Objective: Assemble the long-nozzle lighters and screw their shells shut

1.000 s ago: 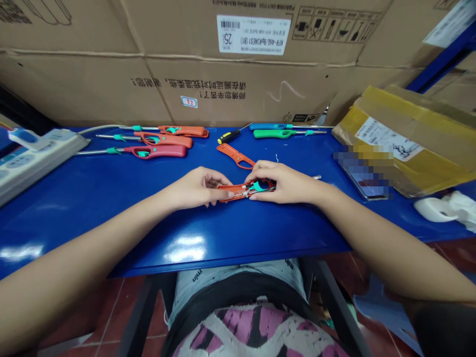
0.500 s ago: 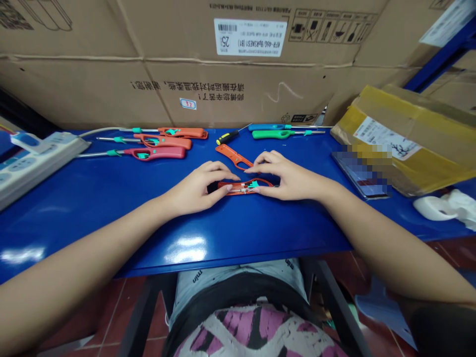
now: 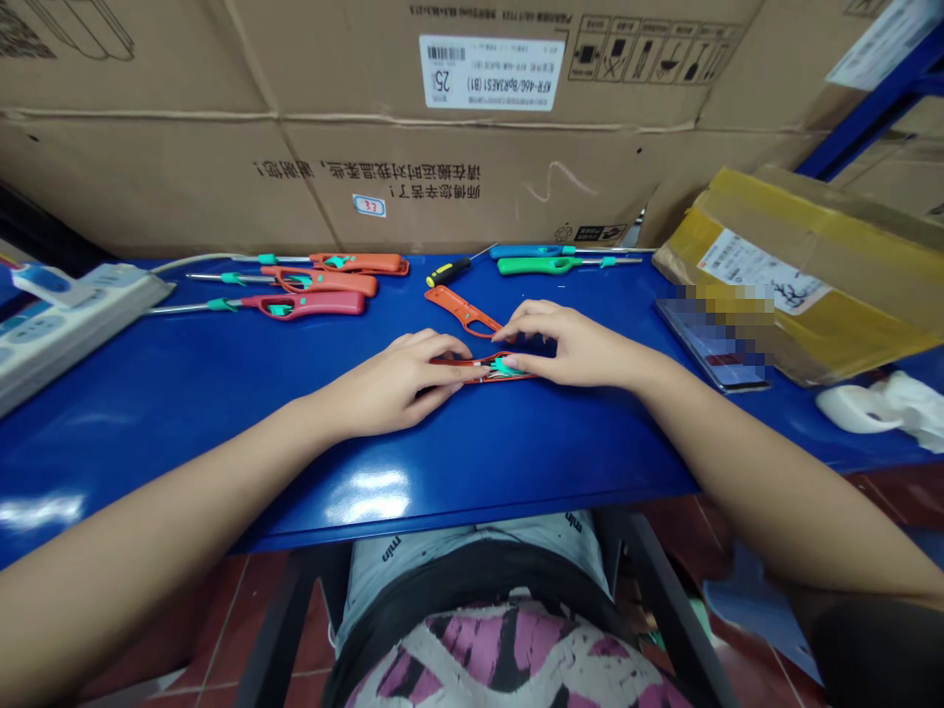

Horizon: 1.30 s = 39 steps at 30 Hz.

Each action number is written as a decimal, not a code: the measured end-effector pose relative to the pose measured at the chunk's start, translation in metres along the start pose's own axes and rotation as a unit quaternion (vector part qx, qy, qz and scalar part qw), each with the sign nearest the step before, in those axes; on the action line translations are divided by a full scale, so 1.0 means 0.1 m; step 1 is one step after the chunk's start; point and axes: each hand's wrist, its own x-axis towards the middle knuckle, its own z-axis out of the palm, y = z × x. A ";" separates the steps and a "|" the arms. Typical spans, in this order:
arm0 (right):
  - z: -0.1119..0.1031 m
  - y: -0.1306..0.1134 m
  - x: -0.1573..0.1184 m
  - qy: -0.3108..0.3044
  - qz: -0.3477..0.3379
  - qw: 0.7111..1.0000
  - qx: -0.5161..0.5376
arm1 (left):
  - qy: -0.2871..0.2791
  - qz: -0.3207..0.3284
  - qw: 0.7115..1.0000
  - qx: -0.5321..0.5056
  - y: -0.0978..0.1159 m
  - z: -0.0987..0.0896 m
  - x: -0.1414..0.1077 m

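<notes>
An opened orange lighter half lies on the blue table, its inner parts and a green trigger showing. My left hand grips its left end, the fingers stretched over the inner parts. At the right end, my right hand has its thumb on the green trigger and holds the half there. Just behind lies the other orange shell half, its lower end close to my right fingertips. What sits under the fingers of both hands is hidden.
Red and orange lighters lie at the left beside a white power strip. Behind are a screwdriver, a green lighter and a blue one. A phone and a taped box stand right.
My left fingers have moved further over the inner parts, toward the right. My right thumb has shifted up onto the green trigger. The view has shifted slightly.
</notes>
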 end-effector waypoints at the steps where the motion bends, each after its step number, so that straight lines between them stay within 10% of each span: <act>1: -0.02 0.00 0.00 0.004 0.002 1.000 0.003 | 0.001 0.001 1.000 0.000 0.00 0.00 0.00; 11: 0.04 0.02 0.01 -0.019 0.050 0.998 0.044 | 0.001 0.005 1.000 0.013 -0.01 -0.01 -0.01; 21: 0.11 0.10 0.06 0.138 0.087 0.986 0.016 | -0.006 0.017 0.997 0.072 -0.01 -0.03 -0.02; 29: 0.18 0.20 0.10 0.120 0.174 0.977 -0.011 | -0.004 0.063 0.986 0.157 0.03 -0.05 -0.03; 39: 0.15 0.17 0.08 0.116 0.172 0.978 -0.034 | 0.037 0.073 0.997 0.012 -0.09 -0.01 -0.04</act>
